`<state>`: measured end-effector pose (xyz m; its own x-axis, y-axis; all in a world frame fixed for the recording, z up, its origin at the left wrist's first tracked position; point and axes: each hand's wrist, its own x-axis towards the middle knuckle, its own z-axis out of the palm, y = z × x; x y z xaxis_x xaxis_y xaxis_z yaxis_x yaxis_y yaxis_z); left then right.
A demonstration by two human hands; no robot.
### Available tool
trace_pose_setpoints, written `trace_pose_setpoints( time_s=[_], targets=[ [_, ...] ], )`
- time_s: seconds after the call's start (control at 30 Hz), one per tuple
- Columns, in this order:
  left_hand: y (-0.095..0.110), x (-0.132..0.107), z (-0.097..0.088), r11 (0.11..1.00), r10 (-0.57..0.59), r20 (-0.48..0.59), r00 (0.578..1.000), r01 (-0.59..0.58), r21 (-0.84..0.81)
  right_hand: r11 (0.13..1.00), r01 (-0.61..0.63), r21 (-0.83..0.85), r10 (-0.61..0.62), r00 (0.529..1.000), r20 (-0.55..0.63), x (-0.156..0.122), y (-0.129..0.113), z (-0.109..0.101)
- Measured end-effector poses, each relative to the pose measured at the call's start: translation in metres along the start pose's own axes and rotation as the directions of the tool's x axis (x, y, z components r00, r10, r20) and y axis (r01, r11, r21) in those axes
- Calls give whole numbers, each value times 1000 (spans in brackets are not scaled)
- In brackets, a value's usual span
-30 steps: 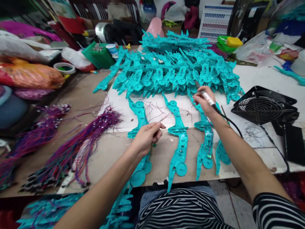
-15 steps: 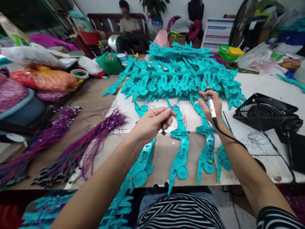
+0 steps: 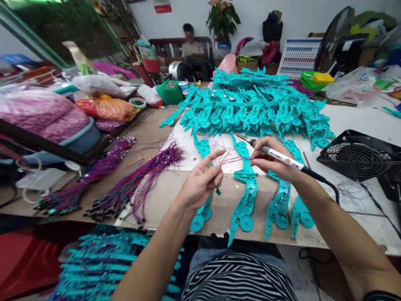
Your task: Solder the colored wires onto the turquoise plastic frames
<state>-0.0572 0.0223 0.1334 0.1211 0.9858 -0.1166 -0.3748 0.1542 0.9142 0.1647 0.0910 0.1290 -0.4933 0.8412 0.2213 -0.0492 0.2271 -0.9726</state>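
Note:
In my right hand [image 3: 272, 158] lies a soldering iron [image 3: 280, 157], its metal tip pointing left above the table. Thin red and purple wires [image 3: 236, 159] stretch between that hand's fingertips and my left hand [image 3: 205, 177], whose thumb and fingers pinch their other end. A small green piece [image 3: 218, 191] hangs below the left hand. Underneath the wires lies a turquoise plastic part [image 3: 247, 188] with a round disc at its near end. Another turquoise part [image 3: 278, 202], with wires along it, rests to the right, below my right hand.
A large pile of turquoise parts [image 3: 250, 104] covers the table's far side. Bundles of red, blue and purple wires [image 3: 140, 179] lie left. A black fan [image 3: 354, 154] stands right. More turquoise parts [image 3: 119, 263] are stacked below the table edge. A person [image 3: 192, 48] sits at the back.
My right hand has come down and turned the soldering iron from upright to pointing left. It now pinches the wires near my left hand. The camera view has shifted left and up.

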Motion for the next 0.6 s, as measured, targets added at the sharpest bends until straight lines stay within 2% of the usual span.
trace_pose_setpoints(
  time_s=[0.1,0.17,0.27,0.33,0.4,0.47,0.53,0.6],
  targets=[
    [-14,-9,-2,996,2,-46,999,-6,-92,994,-2,-107,10,997,78,-1,-3,-8],
    [-20,-15,-3,995,-27,-49,998,22,-99,984,-2,-178,29,988,150,3,-4,-17],
    [-31,-21,-3,993,-111,3,994,110,38,948,68,-311,4,975,224,23,1,-30],
    [-42,-20,0,975,-160,5,987,158,157,871,179,-458,-70,967,244,42,11,-31],
    [-58,-15,4,958,-200,-59,978,207,197,753,276,-598,-144,955,260,58,24,-25],
    [-74,-8,6,952,-230,-159,960,256,166,678,314,-664,-183,948,262,62,37,-13],
    [-87,-1,6,951,-243,-241,940,280,132,687,279,-671,-197,960,198,48,47,0],
    [-96,2,4,954,-237,-283,930,278,115,760,183,-624,-174,982,76,22,52,11]
  ],
)
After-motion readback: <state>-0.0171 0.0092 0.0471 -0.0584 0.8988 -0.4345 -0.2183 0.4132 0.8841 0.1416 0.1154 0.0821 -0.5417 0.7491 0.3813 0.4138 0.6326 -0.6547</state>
